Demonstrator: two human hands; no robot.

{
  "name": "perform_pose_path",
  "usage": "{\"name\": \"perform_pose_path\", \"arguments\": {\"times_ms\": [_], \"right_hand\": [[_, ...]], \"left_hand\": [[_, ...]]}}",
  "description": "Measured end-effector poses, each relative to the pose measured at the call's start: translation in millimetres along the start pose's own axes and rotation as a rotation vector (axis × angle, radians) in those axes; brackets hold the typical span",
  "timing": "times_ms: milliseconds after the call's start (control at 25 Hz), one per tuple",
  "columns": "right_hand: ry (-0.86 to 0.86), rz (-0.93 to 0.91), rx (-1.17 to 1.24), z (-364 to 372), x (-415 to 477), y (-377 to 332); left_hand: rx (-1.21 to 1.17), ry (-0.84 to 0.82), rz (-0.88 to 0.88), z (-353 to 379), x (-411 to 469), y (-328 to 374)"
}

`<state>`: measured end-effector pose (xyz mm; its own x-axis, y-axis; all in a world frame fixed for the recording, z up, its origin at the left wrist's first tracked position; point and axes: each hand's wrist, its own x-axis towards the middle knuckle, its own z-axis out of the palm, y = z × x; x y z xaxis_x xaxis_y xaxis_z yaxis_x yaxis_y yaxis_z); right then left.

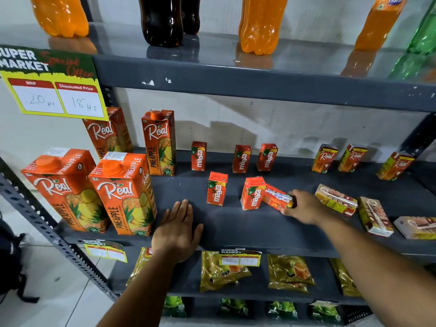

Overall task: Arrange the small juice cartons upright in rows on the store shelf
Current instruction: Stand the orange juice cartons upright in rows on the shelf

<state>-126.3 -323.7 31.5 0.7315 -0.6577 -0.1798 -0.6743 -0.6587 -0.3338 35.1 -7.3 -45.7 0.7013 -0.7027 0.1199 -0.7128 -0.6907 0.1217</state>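
A dark grey shelf [236,223] is seen from above, with large orange "Real" pineapple cartons [122,194] crowded at its left end, two at the front and two behind. On the shelf above, orange [259,24], dark [162,20] and green [424,31] soft-drink bottles are stood, one of them marked "Fanta". A yellow tag [54,90] reading "Super Market", "MRP 20 Rs" and "Discounted Price 18 Rs" is hung at the upper left. On the shelf below, golden pouches [290,274] are laid, with a smaller price tag [239,257] fixed to the edge above them.

Three small orange "maaza" cartons [241,159] are stood upright in a back row, and two more [217,190] in a front row. A sixth maaza carton [277,197] is lying on its side, leaning against the right-hand upright one of the front row. It is gripped at its near end by the right hand [304,206], whose fingers are closed round it. The left hand [177,230] is laid flat and open on the bare shelf, just right of the large cartons, holding nothing.

Further right, three small "Real" cartons [324,159] are stood upright at the back, the outermost tilted. In front of them, three more small cartons [375,215] are lying flat, straws uppermost, just beside the right hand's wrist.
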Motion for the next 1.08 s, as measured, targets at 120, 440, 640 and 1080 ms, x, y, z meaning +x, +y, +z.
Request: {"name": "perform_pose_path", "arguments": {"times_ms": [120,440,640,1080], "right_hand": [[0.129,-0.18,-0.156,-23,4,-8],[0.077,-0.807,-0.992,-80,2,-35],[0.043,-0.795,-0.958,-89,-1,-29],[0.0,-0.355,-0.744,-75,3,-41]], "left_hand": [[0.008,0.011,-0.005,-3,1,-4],[0.01,0.005,-0.006,-3,0,-2],[0.011,0.029,0.003,-3,2,1],[-0.006,0.018,0.006,2,0,0]]}}
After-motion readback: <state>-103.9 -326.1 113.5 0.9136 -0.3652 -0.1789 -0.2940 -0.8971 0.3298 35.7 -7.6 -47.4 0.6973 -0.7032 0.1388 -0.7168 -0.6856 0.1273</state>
